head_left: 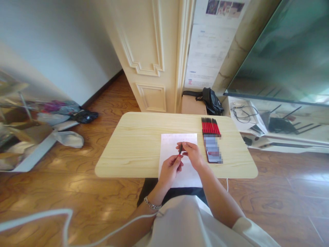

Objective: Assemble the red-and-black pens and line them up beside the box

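A black and red pen (180,149) is held upright-tilted between both hands, above a white sheet of paper (168,140). My left hand (169,167) pinches its lower red part. Around the black upper end close the fingers of my right hand (192,152). Fingers cover much of the pen, so I cannot tell whether a cap is on it. To the right of the paper, several black and red pens (210,126) lie side by side in a row. Just below them sits a phone-like flat device (212,148), its screen blurred out.
The pale wooden table (128,147) has rounded corners. Beyond it are a cream panelled door (151,96), a black bag (212,101) on a box, and a white TV stand (277,142) with a router. A white cable (123,224) crosses near my left arm.
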A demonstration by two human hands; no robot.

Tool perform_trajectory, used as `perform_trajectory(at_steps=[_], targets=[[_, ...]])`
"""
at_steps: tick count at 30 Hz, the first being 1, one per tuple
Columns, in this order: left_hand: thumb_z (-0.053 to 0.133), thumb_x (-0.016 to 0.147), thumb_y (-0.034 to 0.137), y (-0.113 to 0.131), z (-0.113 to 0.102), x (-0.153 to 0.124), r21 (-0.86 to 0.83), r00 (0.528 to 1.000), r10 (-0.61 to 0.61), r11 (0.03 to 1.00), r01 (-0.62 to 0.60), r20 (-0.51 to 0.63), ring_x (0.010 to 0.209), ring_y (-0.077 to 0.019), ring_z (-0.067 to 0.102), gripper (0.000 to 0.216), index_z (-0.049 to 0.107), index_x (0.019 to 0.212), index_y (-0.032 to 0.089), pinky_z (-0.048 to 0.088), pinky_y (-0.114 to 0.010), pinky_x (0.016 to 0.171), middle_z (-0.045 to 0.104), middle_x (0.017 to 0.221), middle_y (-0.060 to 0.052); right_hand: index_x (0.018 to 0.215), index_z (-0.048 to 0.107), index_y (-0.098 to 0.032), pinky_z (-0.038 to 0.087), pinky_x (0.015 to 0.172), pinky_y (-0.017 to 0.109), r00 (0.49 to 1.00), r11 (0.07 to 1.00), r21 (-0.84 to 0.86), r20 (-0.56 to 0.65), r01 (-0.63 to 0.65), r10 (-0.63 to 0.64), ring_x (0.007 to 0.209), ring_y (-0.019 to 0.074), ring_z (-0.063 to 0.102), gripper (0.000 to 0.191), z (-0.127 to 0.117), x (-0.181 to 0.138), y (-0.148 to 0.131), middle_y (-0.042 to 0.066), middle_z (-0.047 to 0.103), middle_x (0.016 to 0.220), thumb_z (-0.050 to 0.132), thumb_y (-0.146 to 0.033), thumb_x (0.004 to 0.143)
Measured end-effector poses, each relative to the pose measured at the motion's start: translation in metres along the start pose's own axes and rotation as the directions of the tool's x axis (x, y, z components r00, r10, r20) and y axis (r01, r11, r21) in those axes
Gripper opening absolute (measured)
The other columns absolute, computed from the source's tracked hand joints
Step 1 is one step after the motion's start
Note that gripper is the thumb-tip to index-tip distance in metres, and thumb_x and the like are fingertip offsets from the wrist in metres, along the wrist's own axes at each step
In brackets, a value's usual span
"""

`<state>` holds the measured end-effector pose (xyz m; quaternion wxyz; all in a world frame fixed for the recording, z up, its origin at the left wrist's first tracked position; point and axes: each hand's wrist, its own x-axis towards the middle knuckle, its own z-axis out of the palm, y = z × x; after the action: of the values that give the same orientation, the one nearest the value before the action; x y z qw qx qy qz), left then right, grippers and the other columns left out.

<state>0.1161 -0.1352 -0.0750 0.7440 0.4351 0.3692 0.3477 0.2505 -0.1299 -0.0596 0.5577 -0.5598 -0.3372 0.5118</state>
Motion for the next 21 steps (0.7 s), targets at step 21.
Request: perform_trajectory(at_steps=[21], targets=[[0.059, 0.081, 0.044, -0.0034, -0.0033, 0.0013, 0.062, 1.0, 0.022, 0.998, -0.023, 0.008, 0.046, -0.0072, 0.046, 0.04, 0.06, 0.111, 0.017, 0.032, -0.02, 0.043, 0.056, 0.062, 0.002, 0.091, 0.066, -0.017, 0.041, 0.064, 0.028, 0.999, 0.997, -0.061, 0.006, 0.036, -0.036, 0.067, 0.0149, 0.06, 0.029, -0.0066, 0.0018, -0.0025, 0.005, 0.069, 0.079, 0.062, -0.041, 0.075]])
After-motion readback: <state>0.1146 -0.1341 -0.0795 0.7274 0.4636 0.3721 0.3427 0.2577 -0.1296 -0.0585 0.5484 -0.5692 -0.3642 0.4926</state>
